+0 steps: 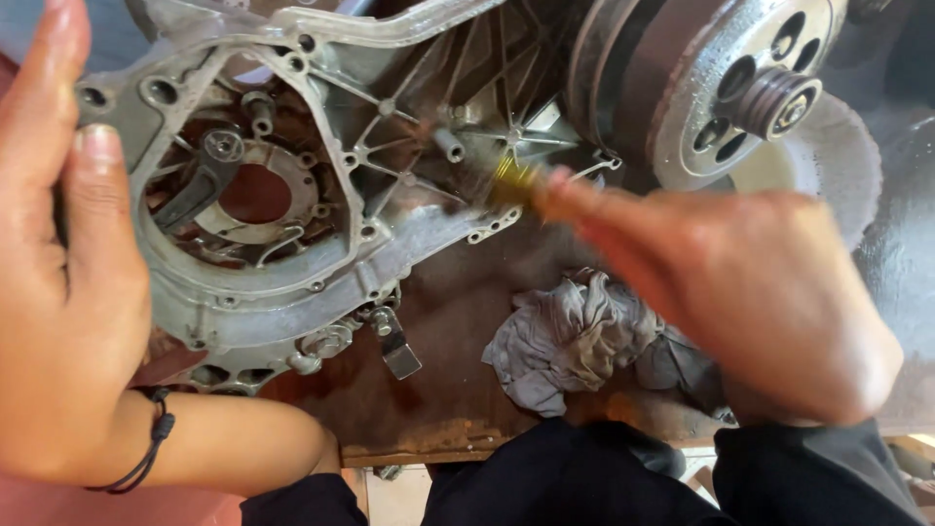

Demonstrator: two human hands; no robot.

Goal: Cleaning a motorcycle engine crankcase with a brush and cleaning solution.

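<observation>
A grey metal engine crankcase [321, 209] lies on a rusty brown work surface [448, 390]. My left hand [58, 282] rests flat against the case's left edge, steadying it; a black cord sits on that wrist. My right hand [730, 292], blurred by motion, holds a small brush with a yellow band [511, 180], and its bristles touch the ribbed middle of the case. A round clutch drum [740, 88] with several holes sits at the case's upper right.
A crumpled grey rag [575, 336] lies on the surface just below my right hand. A small metal lever [394, 341] sticks out under the case. My dark trousers [584, 477] fill the bottom edge.
</observation>
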